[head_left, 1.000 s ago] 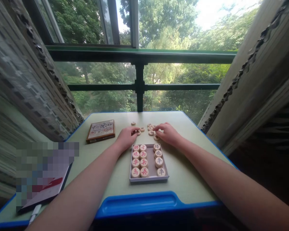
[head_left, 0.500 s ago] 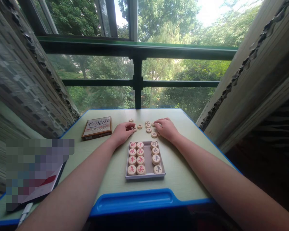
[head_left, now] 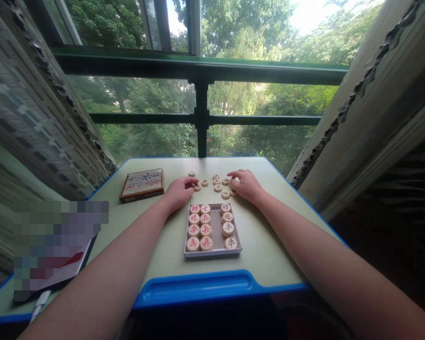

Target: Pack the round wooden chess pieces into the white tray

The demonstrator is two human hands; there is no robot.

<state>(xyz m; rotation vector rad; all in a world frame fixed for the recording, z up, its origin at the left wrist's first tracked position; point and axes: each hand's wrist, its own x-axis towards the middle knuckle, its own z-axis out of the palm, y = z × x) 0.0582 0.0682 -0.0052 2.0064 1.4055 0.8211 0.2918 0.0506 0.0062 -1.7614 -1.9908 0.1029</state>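
My left hand (head_left: pixel 179 193) rests on the table with its finger and thumb apart, close beside a round wooden Chinese chess piece (head_left: pixel 197 187); whether it touches the piece I cannot tell. Across from it, my right hand (head_left: pixel 247 185) hovers with fingers spread over another chess piece (head_left: pixel 233 192), which it partly hides. Several loose pieces lie between the hands, one of them (head_left: pixel 217 188) near the middle. Nearer to me is a shallow open tray (head_left: pixel 217 231). Red-marked pieces (head_left: pixel 206 230) fill two columns on its left, and dark-marked pieces (head_left: pixel 228 229) form one column on its right.
A Chinese chess box lid (head_left: pixel 143 184) lies at the back left. A tablet-like device (head_left: pixel 56 278), partly blurred, sits at the left edge with a white cable (head_left: pixel 40 304). A blue trough (head_left: pixel 198 289) runs along the front edge. Curtains (head_left: pixel 340 94) flank the window behind.
My right hand has lifted and opened slightly, uncovering more of the pieces beneath it. My left fingers have loosened, showing more of the piece beside them. The view has tilted slightly.
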